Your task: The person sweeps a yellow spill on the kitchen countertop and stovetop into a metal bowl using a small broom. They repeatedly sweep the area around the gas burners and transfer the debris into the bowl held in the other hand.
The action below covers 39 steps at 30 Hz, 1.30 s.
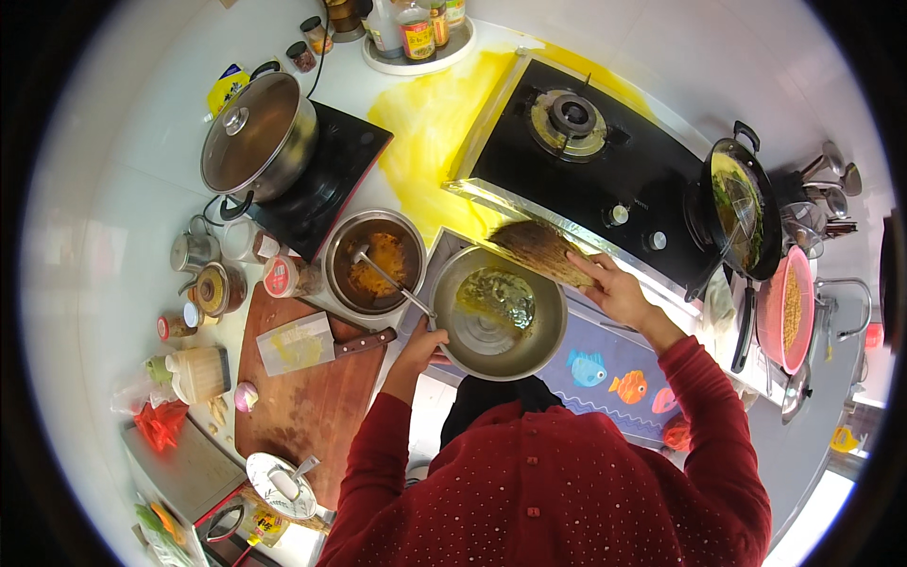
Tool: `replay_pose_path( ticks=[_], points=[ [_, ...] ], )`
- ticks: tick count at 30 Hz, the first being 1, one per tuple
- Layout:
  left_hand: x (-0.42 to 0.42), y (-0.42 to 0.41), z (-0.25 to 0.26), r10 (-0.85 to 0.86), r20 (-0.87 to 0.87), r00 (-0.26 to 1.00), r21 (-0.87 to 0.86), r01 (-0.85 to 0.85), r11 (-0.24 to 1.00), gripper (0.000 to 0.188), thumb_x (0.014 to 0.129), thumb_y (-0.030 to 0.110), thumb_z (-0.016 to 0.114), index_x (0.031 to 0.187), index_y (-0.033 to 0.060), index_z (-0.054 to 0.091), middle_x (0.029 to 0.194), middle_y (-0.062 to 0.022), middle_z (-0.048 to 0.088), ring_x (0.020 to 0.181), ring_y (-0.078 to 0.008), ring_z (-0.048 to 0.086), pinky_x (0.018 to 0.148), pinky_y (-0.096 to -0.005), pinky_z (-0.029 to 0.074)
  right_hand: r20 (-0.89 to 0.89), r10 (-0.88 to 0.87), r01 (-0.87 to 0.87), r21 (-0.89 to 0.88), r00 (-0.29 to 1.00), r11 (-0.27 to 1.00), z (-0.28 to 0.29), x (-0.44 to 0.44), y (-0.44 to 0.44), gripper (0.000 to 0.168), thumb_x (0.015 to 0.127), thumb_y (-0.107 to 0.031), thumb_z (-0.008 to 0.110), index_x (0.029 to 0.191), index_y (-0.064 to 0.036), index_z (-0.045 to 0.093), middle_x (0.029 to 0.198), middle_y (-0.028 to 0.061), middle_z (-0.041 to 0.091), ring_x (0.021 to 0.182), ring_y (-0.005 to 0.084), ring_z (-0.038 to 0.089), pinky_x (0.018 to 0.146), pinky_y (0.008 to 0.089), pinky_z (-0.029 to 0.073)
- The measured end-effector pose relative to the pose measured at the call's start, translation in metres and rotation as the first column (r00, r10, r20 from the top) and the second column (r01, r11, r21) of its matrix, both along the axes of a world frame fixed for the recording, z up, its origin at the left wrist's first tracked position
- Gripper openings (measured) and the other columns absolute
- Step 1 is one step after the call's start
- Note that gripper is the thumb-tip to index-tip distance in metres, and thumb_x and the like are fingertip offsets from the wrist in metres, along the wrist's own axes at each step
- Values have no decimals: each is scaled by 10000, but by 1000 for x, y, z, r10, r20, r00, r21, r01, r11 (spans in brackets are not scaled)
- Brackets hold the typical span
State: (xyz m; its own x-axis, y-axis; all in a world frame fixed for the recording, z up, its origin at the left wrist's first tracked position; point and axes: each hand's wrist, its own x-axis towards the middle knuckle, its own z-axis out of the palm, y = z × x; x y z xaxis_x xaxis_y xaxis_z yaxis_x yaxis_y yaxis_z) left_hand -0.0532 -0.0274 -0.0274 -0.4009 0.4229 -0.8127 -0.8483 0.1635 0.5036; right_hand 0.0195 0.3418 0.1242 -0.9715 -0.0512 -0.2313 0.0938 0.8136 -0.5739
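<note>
My left hand (422, 346) grips the left rim of a wide steel basin (548, 339), held in front of me past the counter edge. Yellowish-green liquid (499, 294) pools inside it. In my right hand (615, 289) is a brown fibre brush (536, 248), its bristle end over the basin's far rim by the stove's front edge. A steel ladle (388, 273) rests in a steel pot (343, 242) of orange-brown liquid, and its handle end reaches close to my left hand. Yellow liquid (432, 120) is smeared across the white counter beside the stove.
A black gas stove (510, 145) carries a wok (762, 205) with a strainer. Left are a lidded stockpot (258, 142) on an induction cooker (340, 142) and a cleaver (296, 344) on a wooden cutting board (312, 404). A pink basket (772, 312) stands far right.
</note>
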Motion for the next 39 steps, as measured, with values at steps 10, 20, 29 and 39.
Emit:
replay_pose_path(
  ticks=[10,20,29,39],
  points=[
    [0,-2,-8,-20,-21,1000,11,20,1000,827,669,87,574,1390,122,172,1096,-185,523,813,-326,628,615,-454,567,-212,224,-177,217,951,960,-30,-151,-78,520,822,-201,537,1319,-318,440,1099,133,521,822,307,598,676,399,492],
    [1,2,1,11,-8,1000,20,-11,1000,815,670,92,573,1381,117,175,1126,-180,502,773,-335,627,613,-463,563,34,173,-175,281,984,944,2,-16,-1,521,840,-151,546,1325,-308,435,1062,118,518,829,302,582,706,393,488],
    [2,8,12,-26,-29,999,34,27,999,712,677,92,538,1334,83,266,1136,-161,468,912,-342,575,655,-497,560,47,-385,386,-30,922,922,-24,76,27,619,828,-61,605,1377,-245,387,1064,83,487,789,194,527,734,272,454],
    [5,4,8,-23,-39,999,22,24,999,706,681,74,526,1338,98,268,1169,-157,445,898,-341,576,660,-509,556,45,-252,255,-50,967,966,-24,92,-39,638,816,-104,622,1375,-288,376,1120,100,498,838,246,567,770,322,466]
  ],
)
